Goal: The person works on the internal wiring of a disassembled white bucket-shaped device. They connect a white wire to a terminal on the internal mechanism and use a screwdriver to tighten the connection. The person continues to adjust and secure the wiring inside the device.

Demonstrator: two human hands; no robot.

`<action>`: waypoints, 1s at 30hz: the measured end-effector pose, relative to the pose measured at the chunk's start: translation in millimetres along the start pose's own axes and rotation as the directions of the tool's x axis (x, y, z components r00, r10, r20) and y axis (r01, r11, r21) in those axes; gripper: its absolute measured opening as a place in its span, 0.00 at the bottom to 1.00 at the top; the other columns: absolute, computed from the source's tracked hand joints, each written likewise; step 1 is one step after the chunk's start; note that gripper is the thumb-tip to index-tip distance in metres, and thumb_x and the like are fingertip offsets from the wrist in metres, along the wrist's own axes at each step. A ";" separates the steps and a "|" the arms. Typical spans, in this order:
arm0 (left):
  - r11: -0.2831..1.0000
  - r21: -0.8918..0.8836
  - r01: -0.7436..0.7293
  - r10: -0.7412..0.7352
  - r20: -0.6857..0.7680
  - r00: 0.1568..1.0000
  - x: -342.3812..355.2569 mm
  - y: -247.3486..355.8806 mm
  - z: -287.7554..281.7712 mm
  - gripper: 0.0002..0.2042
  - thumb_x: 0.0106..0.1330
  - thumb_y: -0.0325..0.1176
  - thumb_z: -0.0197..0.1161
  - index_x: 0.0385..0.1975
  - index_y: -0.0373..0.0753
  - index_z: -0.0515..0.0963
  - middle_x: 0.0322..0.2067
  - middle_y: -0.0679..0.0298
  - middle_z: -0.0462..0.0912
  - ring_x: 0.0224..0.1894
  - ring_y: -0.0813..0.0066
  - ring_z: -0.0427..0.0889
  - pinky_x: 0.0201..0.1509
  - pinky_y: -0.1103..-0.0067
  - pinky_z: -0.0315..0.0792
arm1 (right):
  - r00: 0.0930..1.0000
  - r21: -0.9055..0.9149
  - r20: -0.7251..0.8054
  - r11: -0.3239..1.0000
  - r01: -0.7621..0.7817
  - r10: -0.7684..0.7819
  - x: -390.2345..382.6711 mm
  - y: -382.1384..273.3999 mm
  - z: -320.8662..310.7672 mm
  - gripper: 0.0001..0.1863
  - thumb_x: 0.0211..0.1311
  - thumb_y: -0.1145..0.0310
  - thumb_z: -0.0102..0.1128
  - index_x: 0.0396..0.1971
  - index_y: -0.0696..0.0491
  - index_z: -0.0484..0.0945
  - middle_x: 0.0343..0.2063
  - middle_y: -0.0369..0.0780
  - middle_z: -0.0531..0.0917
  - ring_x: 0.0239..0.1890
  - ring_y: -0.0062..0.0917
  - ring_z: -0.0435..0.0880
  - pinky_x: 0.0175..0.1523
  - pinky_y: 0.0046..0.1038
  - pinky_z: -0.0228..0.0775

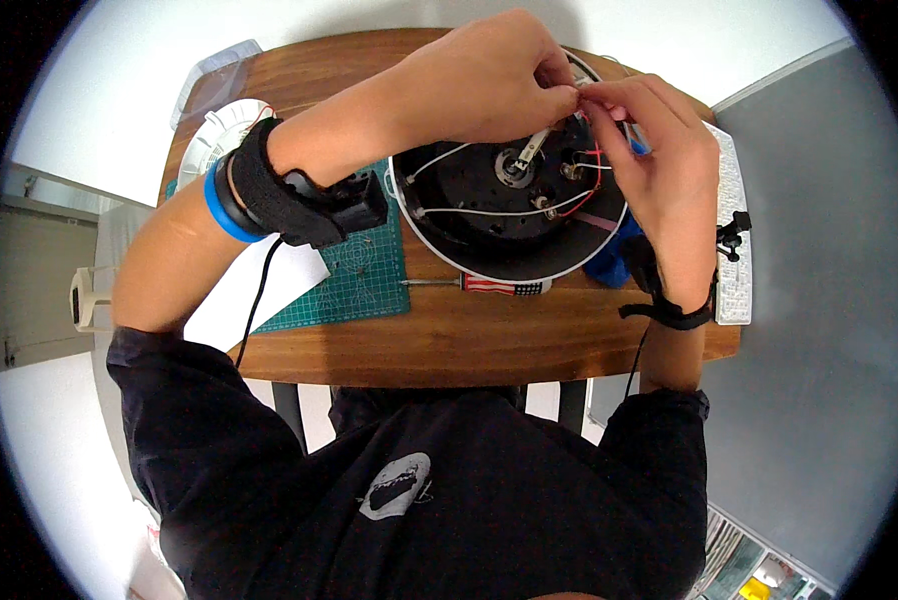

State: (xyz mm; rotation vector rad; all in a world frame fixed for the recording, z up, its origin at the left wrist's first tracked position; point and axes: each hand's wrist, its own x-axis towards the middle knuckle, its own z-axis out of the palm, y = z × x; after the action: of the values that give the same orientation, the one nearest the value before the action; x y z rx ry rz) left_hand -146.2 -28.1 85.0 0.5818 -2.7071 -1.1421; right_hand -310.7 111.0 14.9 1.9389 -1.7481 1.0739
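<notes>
Black round housing (489,232), white-rimmed, red wires (598,176)

PLACE: workshop-like room | SIGNS: wooden table (489,345), green cutting mat (379,265), screwdriver (494,286), opened wired housing (454,243)

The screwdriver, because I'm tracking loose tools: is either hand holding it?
No, the screwdriver lies on the wooden table, apart from the left hand and right hand.

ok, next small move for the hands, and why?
I'd probably roll the right hand slightly outward to check the pinch: its fingertips meet those of the left hand over the black round housing, near a red wire, and whatever they may hold is hidden.
</notes>
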 end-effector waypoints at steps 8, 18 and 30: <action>0.966 0.115 -0.233 0.252 -0.187 0.950 18.5 -52.8 29.4 0.14 0.70 0.38 0.68 0.44 0.35 0.94 0.32 0.48 0.93 0.35 0.56 0.93 0.45 0.66 0.84 | 0.999 -0.021 -0.031 1.000 0.011 -0.012 -2.3 0.2 3.7 0.08 0.64 0.76 0.75 0.42 0.57 0.87 0.37 0.45 0.86 0.40 0.44 0.87 0.46 0.40 0.80; 0.985 0.017 -0.171 0.172 -0.130 0.977 13.9 -50.6 24.7 0.15 0.69 0.37 0.68 0.46 0.34 0.93 0.32 0.49 0.92 0.33 0.59 0.90 0.42 0.66 0.83 | 0.999 0.049 -0.039 0.999 -0.005 0.007 -1.0 -4.0 5.5 0.08 0.65 0.75 0.75 0.42 0.57 0.87 0.38 0.45 0.87 0.38 0.40 0.88 0.45 0.37 0.80; 0.968 0.118 -0.220 0.226 -0.043 0.973 13.5 -52.2 16.3 0.14 0.76 0.37 0.68 0.52 0.33 0.91 0.36 0.58 0.94 0.38 0.75 0.87 0.48 0.75 0.81 | 0.997 0.043 -0.048 0.997 -0.061 0.063 1.7 -6.5 7.9 0.08 0.65 0.75 0.76 0.41 0.56 0.86 0.35 0.44 0.85 0.36 0.40 0.88 0.42 0.37 0.80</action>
State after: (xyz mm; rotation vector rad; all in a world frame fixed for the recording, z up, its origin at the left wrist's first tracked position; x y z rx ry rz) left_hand -147.7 -56.0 36.1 0.3069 -2.7173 -0.9082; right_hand -302.1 105.8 12.4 1.8768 -1.7833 1.1777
